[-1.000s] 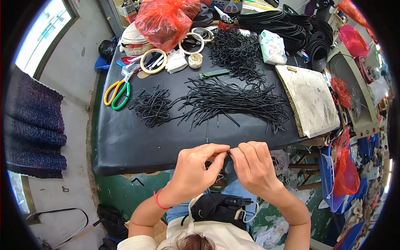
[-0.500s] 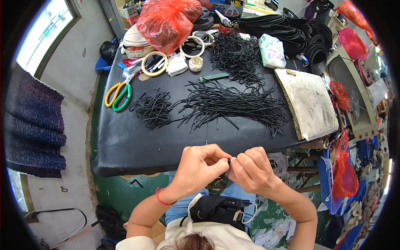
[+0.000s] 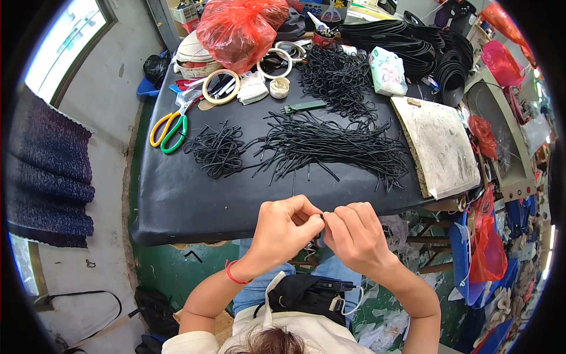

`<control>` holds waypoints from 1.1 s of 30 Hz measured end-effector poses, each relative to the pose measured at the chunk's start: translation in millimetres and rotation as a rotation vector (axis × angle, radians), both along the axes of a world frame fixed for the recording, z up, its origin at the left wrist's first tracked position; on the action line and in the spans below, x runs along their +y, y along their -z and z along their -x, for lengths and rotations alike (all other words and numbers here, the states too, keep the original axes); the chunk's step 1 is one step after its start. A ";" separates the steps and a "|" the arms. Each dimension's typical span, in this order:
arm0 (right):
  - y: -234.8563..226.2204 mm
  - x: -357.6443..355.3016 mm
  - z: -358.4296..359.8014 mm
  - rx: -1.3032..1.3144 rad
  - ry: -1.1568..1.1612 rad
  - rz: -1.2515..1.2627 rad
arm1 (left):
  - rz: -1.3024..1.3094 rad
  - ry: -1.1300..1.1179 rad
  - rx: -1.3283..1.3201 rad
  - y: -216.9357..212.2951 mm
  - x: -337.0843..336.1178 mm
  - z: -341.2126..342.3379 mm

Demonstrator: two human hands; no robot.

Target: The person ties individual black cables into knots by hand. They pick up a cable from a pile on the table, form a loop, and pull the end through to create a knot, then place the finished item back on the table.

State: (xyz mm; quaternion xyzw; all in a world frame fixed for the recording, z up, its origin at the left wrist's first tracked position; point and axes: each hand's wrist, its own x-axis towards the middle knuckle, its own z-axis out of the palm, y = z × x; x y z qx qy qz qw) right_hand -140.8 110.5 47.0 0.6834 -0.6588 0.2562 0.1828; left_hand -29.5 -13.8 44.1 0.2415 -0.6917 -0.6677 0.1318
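Note:
Just off the table's near edge, my left hand and my right hand meet at the fingertips. Both are closed in a pinch on a black cord, of which only a tiny dark bit shows between them; the fingers hide the rest. Beyond them a loose bundle of black cords lies across the table, many ends pointing toward me. One thin strand reaches from it toward my left hand. To the left sits a smaller tangle of black cord.
Scissors with yellow and green handles lie at left. A green strip, tape rolls, a small round tub and a red plastic bag stand farther back. A worn pale board covers the table's right side.
Both hands have risen slightly toward the table, fingertips still together. Less of the dark bit shows between them. The view has shifted a little; the things on the table lie as before.

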 end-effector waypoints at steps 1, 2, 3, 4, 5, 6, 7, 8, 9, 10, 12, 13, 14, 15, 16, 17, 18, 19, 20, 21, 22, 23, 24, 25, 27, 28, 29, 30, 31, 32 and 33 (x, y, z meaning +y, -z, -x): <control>2.4 -0.7 -0.8 -0.019 0.006 0.031 | -0.142 0.013 0.026 4.9 -3.5 0.3; 4.2 -0.3 -1.7 -0.167 0.005 0.080 | -0.283 0.027 0.052 7.5 -6.8 0.3; 6.2 1.3 -3.5 -0.315 0.004 0.130 | -0.450 0.098 0.060 6.8 -9.7 -0.2; 9.7 1.2 -6.2 -0.465 -0.002 0.183 | -0.576 0.097 0.074 7.8 -9.0 0.9; 16.0 2.9 -15.5 -0.873 0.105 0.189 | -0.707 0.099 0.090 10.9 -6.1 3.9; 17.2 -1.4 -25.7 -1.423 0.176 0.282 | -0.837 0.102 0.106 12.8 -3.4 7.0; 18.1 -4.7 -29.0 -1.459 0.203 0.304 | -0.887 0.105 0.066 12.5 -1.9 9.8; 18.7 -6.1 -29.9 -1.495 0.231 0.326 | -0.857 0.053 0.124 14.4 1.7 11.9; 19.3 -6.0 -23.8 -1.209 0.225 0.247 | -0.826 0.001 0.181 17.8 6.0 13.7; 19.8 -5.4 -13.3 -0.926 0.215 0.169 | -0.793 -0.051 0.236 21.0 8.4 14.4; 19.5 -3.7 -7.1 -0.589 0.192 0.058 | -0.557 -0.029 0.220 24.6 7.2 12.2; 17.5 -3.2 -6.6 -0.535 0.181 0.024 | -0.436 -0.014 0.190 25.3 6.3 9.8; 15.0 -2.8 -6.7 -0.480 0.169 -0.009 | -0.315 0.001 0.160 26.0 6.1 8.0; 11.7 -2.2 -7.5 -0.452 0.171 -0.044 | -0.298 0.007 0.146 27.1 6.6 6.9; 13.0 -2.1 -8.6 -0.457 0.148 0.043 | -0.283 0.017 0.132 28.0 7.3 6.0; 16.0 -2.6 -10.2 -0.461 0.125 0.130 | -0.267 0.026 0.118 28.4 7.7 5.5; 19.6 -2.6 -11.3 -0.464 0.101 0.217 | -0.470 0.041 0.112 28.2 8.2 5.9; 24.6 -2.0 -12.0 -0.519 0.106 0.277 | -0.673 0.056 0.104 27.2 9.1 7.0; 30.7 -1.2 -12.5 -0.574 0.112 0.338 | -0.877 0.071 0.095 25.4 10.3 8.8; 33.5 -0.8 -13.0 -0.628 0.118 0.399 | -0.996 0.063 0.005 18.5 13.0 11.9; 34.4 -0.6 -14.1 -0.683 0.119 0.424 | -1.038 0.045 0.006 16.6 17.0 14.3; 35.0 -0.4 -15.2 -0.737 0.121 0.449 | -1.080 0.027 0.008 15.6 21.0 16.8; 35.3 -0.1 -16.1 -0.791 0.123 0.474 | -1.123 0.010 0.009 15.0 22.6 17.7; 29.8 3.8 -12.3 -0.694 0.083 0.465 | -1.084 0.032 -0.008 14.9 20.3 18.2; 22.9 1.6 -10.0 -0.761 0.110 0.414 | -0.982 0.095 0.009 17.0 18.0 11.7; 21.1 0.9 -9.7 -0.794 0.122 0.391 | -0.929 0.125 0.019 17.0 16.3 8.6; 21.9 3.7 -11.0 -0.891 0.184 0.383 | -0.829 0.120 0.070 17.0 14.8 6.9; 21.1 7.6 -11.3 -1.020 0.238 0.353 | -0.625 0.091 0.093 17.8 14.8 8.2; 11.6 7.7 -12.9 -1.274 0.217 0.315 | -0.421 0.055 0.114 19.7 14.5 8.9; 2.9 7.3 -13.9 -1.527 0.193 0.271 | -0.216 0.019 0.133 21.0 14.3 8.8; 6.9 8.1 -10.8 -1.615 0.152 0.138 | -0.165 0.024 0.142 20.2 12.8 5.7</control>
